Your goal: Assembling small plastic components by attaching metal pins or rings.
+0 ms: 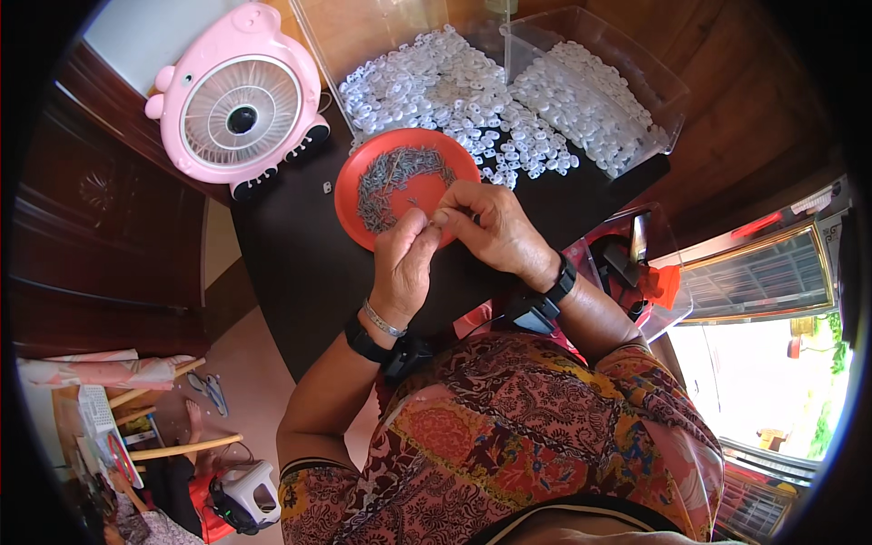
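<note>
1. Where the dark table (300,277) reaches its far left corner, a pink animal-shaped fan (241,100) stands beside it, well apart from both hands.
2. Right of the fan, a single loose white piece (327,188) lies on the tabletop, just beside the plate; it looks light and stiff, best pinched by its rounded edges, clear of its holes.
3. Next comes a round red plate (346,204), carrying a curved heap of grey metal pins (374,186), perhaps screws. They should be hard, slim and apt to roll or slip, so the shank between thumb and fingertip is the likely hold.
4. Over the plate's near side, the left hand (402,263) is curled, thumb and finger pinched together; it seems to grip a small piece that the fingertips hide, so I cannot tell its kind.
5. Beyond the plate, a broad heap of white pieces (427,86) spreads across the table; they look like smooth plastic, not fragile.
6. Meeting the left fingertips from the right, the right hand (498,232) is bent into a pinch at that same spot.
7. Far right, a clear bin (674,95) lies tipped, with more white pieces inside.
</note>
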`<state>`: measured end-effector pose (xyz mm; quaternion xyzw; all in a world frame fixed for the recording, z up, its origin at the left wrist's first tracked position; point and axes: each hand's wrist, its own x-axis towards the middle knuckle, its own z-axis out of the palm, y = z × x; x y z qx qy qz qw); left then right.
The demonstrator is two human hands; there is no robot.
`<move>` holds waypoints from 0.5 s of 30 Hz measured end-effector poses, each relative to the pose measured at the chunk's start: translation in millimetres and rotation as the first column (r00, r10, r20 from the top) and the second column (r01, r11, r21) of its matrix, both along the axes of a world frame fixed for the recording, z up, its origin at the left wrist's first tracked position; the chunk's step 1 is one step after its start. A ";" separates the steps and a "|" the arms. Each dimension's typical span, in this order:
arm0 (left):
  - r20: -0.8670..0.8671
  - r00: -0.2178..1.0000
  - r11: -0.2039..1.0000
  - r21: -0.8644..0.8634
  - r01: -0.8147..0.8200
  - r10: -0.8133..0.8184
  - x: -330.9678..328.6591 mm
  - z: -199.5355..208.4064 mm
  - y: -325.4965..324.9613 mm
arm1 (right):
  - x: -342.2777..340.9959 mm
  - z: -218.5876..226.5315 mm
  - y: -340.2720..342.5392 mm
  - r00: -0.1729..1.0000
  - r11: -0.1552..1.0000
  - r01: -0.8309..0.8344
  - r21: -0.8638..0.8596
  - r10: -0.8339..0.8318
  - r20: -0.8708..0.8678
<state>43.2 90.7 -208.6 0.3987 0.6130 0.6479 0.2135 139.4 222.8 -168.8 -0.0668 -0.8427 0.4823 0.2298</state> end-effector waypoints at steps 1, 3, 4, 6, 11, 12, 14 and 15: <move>0.000 1.000 1.000 0.001 0.007 -0.007 0.3 -0.7 0.2 | 0.2 -1.8 -1.5 0.999 1.000 0.013 0.009 -0.013 -0.030; -0.024 1.000 1.000 -0.017 0.014 -0.014 -0.6 -1.5 -0.6 | 0.0 -3.9 -1.0 0.998 0.998 0.027 0.050 -0.024 -0.056; -0.025 0.999 1.000 -0.015 0.020 -0.020 -1.1 -1.6 -0.4 | 0.5 -4.6 0.9 0.998 0.998 0.033 0.052 -0.030 -0.057; -0.071 0.997 1.000 -0.016 0.022 -0.023 -2.5 -1.7 -0.4 | 0.4 -5.5 5.5 0.999 0.999 -0.039 0.000 0.039 -0.024; 0.093 0.995 0.999 0.031 0.017 -0.020 -4.7 4.7 -1.0 | 1.6 1.5 53.4 0.990 0.989 0.137 0.058 -0.139 0.034; 0.131 0.991 0.999 0.050 0.022 -0.029 -6.4 6.7 -1.0 | 2.6 1.5 70.3 0.977 0.955 0.213 0.205 -0.205 -0.058; 0.176 0.984 0.998 0.060 0.030 -0.041 -11.6 5.6 -0.4 | 3.9 -4.5 101.0 0.950 0.858 0.296 0.420 -0.310 -0.035; 0.212 0.977 0.998 0.054 0.024 -0.035 -13.4 5.2 -0.9 | 4.2 -8.2 113.4 0.944 0.808 0.286 0.516 -0.331 -0.004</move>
